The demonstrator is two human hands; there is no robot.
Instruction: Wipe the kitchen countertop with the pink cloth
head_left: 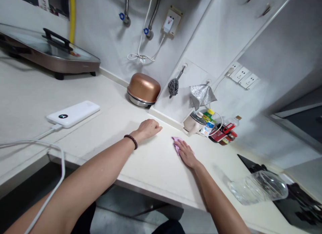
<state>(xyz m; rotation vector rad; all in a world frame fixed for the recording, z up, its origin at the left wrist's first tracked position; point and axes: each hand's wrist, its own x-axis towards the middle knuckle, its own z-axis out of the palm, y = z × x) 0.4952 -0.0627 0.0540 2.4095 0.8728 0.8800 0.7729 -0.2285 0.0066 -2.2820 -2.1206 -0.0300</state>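
Observation:
My right hand lies flat, fingers stretched out, pressing a small pink cloth onto the pale countertop. Most of the cloth is hidden under the palm. My left hand rests on the counter a little to the left, fingers loosely curled with nothing in them. A dark bead bracelet sits on that wrist.
An upturned copper pot stands by the wall. A white power bank with a cable lies at left, an electric grill pan behind it. A small cooker, bottles and a clear plastic bottle are at right, beside a black hob.

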